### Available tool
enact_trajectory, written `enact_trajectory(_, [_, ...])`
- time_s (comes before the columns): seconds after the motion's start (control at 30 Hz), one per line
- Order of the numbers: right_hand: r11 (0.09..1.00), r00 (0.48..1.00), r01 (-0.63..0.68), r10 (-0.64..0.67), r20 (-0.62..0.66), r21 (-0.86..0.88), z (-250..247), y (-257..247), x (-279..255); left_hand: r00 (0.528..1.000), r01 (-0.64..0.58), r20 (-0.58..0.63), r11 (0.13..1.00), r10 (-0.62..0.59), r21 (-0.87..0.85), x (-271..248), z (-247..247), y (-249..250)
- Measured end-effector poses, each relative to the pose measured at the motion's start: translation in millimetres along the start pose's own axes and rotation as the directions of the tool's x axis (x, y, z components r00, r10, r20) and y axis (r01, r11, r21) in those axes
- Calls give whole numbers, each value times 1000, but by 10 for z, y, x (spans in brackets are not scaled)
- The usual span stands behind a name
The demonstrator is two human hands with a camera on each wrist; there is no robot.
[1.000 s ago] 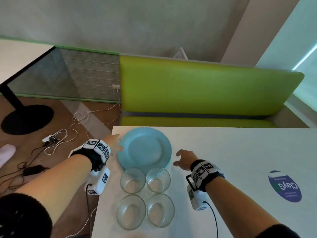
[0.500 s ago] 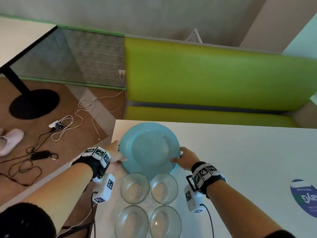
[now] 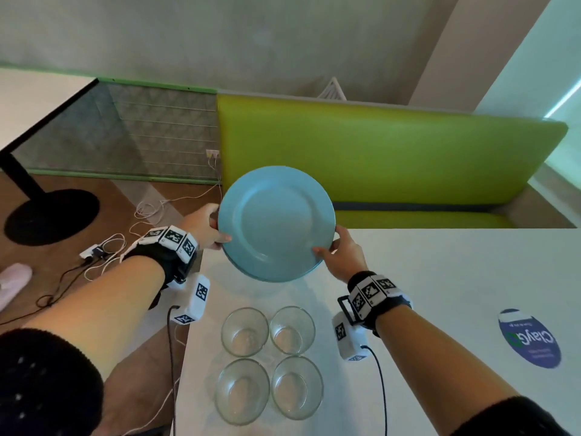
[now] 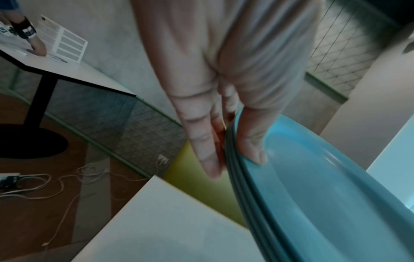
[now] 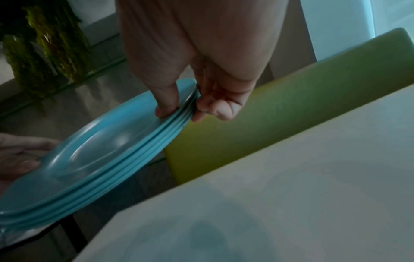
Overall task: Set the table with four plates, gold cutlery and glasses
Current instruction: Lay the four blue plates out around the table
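Above the worktop's far-left corner: a stack of blue plates (image 3: 276, 223) is held clear of the white worktop (image 3: 440, 294), tilted.
Left hand (image 3: 204, 228): at the stack's 9 o'clock edge, thumb on the top plate, fingers (image 4: 206, 147) straight underneath, clamping the rims.
Right hand (image 3: 341, 258): at the 4 o'clock edge, thumb on top, fingers (image 5: 215, 106) curled under, clamped on the rims.
Glasses (image 3: 272, 363): four, upright, in a two-by-two square on the worktop at 6 o'clock from the plates, apart from them.
Bench (image 3: 393, 158): green, beyond the worktop at 12 o'clock.
Sticker (image 3: 529, 339): round, blue, on the worktop at 4 o'clock.
Cables (image 3: 103, 250): on the floor at 9 o'clock.
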State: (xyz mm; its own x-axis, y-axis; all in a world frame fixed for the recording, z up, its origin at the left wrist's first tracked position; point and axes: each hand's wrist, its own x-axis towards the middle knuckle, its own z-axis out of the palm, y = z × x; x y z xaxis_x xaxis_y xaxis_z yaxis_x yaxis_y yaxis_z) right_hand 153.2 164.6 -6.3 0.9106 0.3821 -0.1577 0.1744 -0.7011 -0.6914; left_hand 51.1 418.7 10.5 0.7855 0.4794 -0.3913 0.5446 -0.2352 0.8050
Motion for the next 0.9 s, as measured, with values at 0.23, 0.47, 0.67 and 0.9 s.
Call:
enact_trajectory(0.23, [1000,997,31,-31,-72,-5,-417,-62,-602,992,-93,82,992,101,-90,-524,-48,178])
enact_trajectory(0.47, [992,981,-21,44,-190,122,-626,197,-1658,979,-126,136,975,152,-185,-1371,214,130])
enact_trajectory(0.67, [943,946,-76,171,-274,324,-849,668,-2608,971,-148,151,962,185,-230,-2073,766,90])
enact_trajectory(0.9, [848,874,-171,366,-320,502,-1131,1341,-3197,936,-36,322,948,143,-317,-2667,1566,156])
